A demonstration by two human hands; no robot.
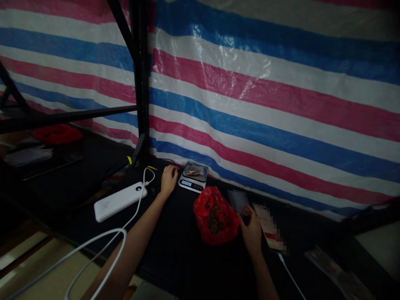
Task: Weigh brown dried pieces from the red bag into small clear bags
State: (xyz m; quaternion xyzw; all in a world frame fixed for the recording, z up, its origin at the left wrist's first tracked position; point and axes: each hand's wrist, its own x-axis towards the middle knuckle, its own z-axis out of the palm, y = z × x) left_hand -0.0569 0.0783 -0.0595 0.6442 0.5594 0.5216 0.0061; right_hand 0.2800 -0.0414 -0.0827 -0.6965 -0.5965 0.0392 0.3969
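Note:
My left hand (168,181) rests on the dark surface, fingers stretched out and holding nothing, just left of a small digital scale (193,187). On the scale's pan lies a clear bag of brown contents (194,170). My right hand (251,230) is beside an opened red plastic bag (215,238), which holds small brown pieces (215,221) too dim to identify. The thumb and fingers of that hand curl around the near end of some flat clear plastic bags (239,200); the exact grip is dark and partly hidden.
A white power bank (120,201) with a white cable (123,241) lies left of my left arm. Right of my right hand is a partly pixelated flat item (267,225). Filled clear bags (337,273) lie farther right. A black metal post (142,83) stands before the striped sheeting (265,96).

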